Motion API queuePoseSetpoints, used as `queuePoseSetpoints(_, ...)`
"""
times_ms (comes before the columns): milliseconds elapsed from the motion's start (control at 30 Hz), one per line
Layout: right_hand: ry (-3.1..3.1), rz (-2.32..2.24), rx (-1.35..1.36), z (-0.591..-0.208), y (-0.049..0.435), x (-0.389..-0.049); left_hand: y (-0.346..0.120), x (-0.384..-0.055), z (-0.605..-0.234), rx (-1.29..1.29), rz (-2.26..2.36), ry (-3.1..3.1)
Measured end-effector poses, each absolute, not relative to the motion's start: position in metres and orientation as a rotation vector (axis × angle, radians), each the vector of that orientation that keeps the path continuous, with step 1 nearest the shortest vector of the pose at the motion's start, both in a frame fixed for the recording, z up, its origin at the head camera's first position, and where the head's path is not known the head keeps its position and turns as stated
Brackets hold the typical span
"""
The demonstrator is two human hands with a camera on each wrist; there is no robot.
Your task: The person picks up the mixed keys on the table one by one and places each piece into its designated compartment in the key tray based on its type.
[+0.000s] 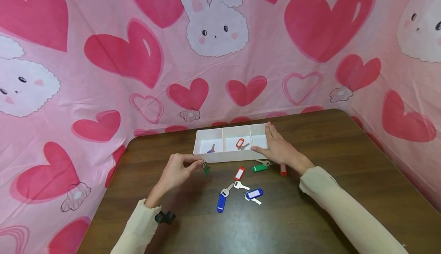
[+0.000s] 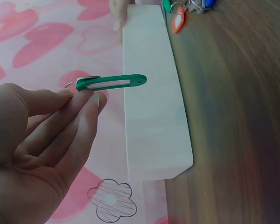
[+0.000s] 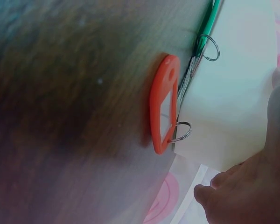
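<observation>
My left hand pinches the ring of a green key tag between thumb and fingertips, just off the front left corner of a white divided tray. The tag points away from the fingers in the left wrist view, and a key shows only partly behind it. Straight fingers of my right hand rest along the tray's right end, with the thumb at the front rim. A key with a blue tag lies in the left compartment, and a red-tagged key lies in the middle one.
In front of the tray lie a green tag with a key, a red tag by my right wrist, another red tag, and two blue-tagged keys. A pink heart-patterned cloth hangs behind the brown table.
</observation>
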State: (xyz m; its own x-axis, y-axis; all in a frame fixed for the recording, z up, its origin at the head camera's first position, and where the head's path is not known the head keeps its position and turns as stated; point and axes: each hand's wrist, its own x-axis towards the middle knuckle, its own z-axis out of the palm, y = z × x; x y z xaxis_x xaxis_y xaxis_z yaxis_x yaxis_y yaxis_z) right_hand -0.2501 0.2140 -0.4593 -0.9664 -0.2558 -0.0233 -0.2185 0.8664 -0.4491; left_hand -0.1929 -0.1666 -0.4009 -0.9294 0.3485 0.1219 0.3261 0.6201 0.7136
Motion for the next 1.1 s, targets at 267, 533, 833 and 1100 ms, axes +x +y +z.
queuePoseSetpoints(267,2.954,-0.698,-0.371,-0.459,0.215,-0.248,-0.162,-0.195,-0.397,0.560,1.257,2.764)
queuePoseSetpoints(533,2.955,-0.686,-0.369,-0.460,0.216,-0.248,-0.155,-0.199,-0.388,0.560,1.307,2.728)
queuePoseSetpoints(833,2.955,-0.678,-0.381,-0.459,0.216,-0.249,-0.148,-0.205,-0.383,0.563,1.338,2.716)
queuePoseSetpoints(1100,2.950,-0.692,-0.382,-0.458,0.215,-0.249,-0.143,-0.213,-0.377,0.538,1.363,2.704)
